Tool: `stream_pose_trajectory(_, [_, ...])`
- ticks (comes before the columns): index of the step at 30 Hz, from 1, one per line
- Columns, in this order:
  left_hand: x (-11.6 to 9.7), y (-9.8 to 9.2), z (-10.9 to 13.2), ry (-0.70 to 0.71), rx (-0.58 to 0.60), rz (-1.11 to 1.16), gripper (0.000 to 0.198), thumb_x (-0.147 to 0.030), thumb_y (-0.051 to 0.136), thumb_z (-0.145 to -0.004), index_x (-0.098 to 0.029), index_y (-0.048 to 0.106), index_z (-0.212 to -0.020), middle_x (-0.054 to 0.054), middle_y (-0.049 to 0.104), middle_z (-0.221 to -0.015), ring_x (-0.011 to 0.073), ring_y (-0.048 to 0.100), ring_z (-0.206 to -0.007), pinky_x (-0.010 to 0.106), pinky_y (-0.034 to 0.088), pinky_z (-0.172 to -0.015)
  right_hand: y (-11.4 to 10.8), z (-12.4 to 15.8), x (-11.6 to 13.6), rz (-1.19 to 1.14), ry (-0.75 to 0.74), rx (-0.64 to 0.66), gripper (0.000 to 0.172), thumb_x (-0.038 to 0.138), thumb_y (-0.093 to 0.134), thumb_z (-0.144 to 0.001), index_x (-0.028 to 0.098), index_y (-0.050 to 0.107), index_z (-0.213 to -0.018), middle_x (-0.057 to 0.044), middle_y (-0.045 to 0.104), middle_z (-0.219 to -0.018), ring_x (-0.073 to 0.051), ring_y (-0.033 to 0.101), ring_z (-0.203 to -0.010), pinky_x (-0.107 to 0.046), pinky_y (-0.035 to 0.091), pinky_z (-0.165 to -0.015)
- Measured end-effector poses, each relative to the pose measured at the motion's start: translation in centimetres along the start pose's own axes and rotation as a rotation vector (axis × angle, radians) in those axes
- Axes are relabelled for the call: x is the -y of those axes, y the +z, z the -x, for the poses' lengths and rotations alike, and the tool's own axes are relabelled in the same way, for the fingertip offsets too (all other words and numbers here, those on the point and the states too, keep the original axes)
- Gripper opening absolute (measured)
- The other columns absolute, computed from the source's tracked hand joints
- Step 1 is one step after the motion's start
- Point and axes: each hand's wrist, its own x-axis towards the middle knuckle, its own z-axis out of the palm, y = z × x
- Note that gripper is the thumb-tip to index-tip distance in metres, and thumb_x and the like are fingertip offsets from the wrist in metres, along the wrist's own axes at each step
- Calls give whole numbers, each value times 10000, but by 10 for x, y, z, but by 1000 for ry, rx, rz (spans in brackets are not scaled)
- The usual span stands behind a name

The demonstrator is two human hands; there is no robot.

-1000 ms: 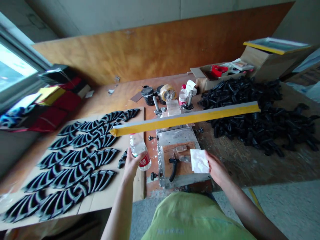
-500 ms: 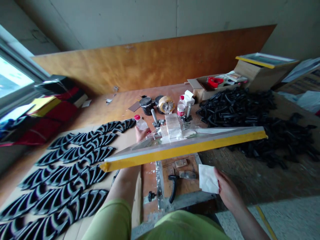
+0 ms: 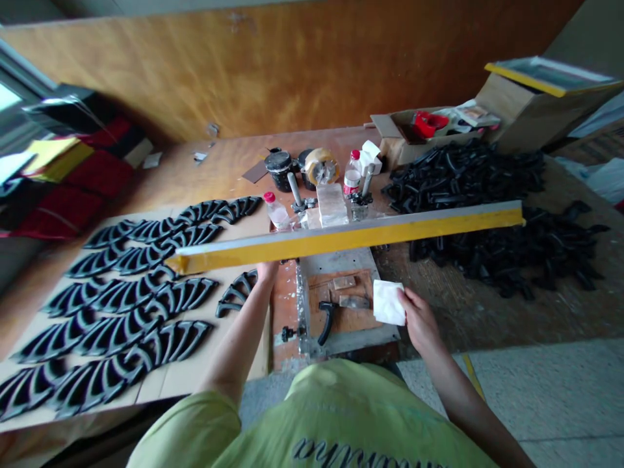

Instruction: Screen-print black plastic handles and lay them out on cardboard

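Observation:
My right hand pinches a folded white wipe by its right edge, above the front right of the work board. My left hand reaches under a long screen frame with a yellow-taped edge; its fingers are hidden behind the frame. The frame is tilted up, its front edge towards me. Below it, on the wooden base board, lie a curved black plastic part and small blocks. A clear bottle with a red cap stands just behind the frame.
Rows of black ribbed parts cover cardboard on the left. A heap of black parts lies at the right. Behind are black jars, a tape roll, another red-capped bottle, clamps and an open carton.
The view has tipped downward. The frame's front edge has risen, and my left hand has drawn back from beside the bottle to beneath the frame. My right hand still holds the wipe.

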Motion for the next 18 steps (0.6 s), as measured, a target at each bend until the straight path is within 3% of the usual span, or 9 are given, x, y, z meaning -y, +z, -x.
stream_pose_trajectory(2, [11,-10,43,14,28,-69,304,-464,606,-827,-177,610,-928,56,674,-883,184,632,-856,312,511,-807,0,-2,1,189,-115,-50,497,661,663,-741,213,675,-956,-57,723,-852,-221,640,-724,-300,474,-615])
stream_pose_trajectory(4, [17,-13,94,69,166,-204,345,-526,540,-875,-187,606,-869,38,646,-841,161,619,-795,287,501,-769,3,-3,2,385,-240,-90,456,641,595,-804,214,666,-951,-52,704,-801,-207,612,-680,-287,429,-596])
stream_pose_trajectory(7, [19,-4,165,202,352,-463,390,-577,515,-890,-199,610,-866,34,620,-848,171,611,-818,299,487,-784,11,-5,2,591,-375,-65,396,574,503,-887,218,669,-935,-53,695,-763,-194,595,-646,-279,390,-594])
stream_pose_trajectory(9, [21,7,195,270,360,-610,368,-560,566,-868,-196,607,-898,50,619,-899,193,615,-871,310,485,-797,18,-5,-1,667,-447,-32,380,540,475,-912,219,677,-939,-56,703,-768,-191,597,-641,-276,391,-599])
stream_pose_trajectory(11, [22,19,210,288,319,-706,296,-484,598,-867,-189,593,-889,66,618,-919,204,621,-885,305,487,-784,23,-6,-5,719,-543,-8,372,511,462,-929,214,684,-928,-62,711,-784,-189,604,-648,-277,409,-615])
stream_pose_trajectory(14, [23,29,211,293,274,-707,176,-368,564,-905,-193,574,-893,66,639,-915,196,640,-880,281,486,-766,28,-4,-11,777,-738,11,345,441,446,-966,204,692,-912,-82,717,-894,-190,638,-762,-280,452,-694])
stream_pose_trajectory(18, [18,37,205,363,387,-616,136,-311,527,-943,-208,560,-1026,47,685,-906,180,671,-848,258,486,-734,30,2,-14,895,-951,5,287,350,464,-992,208,709,-943,-82,694,-946,-187,632,-875,-278,459,-776])
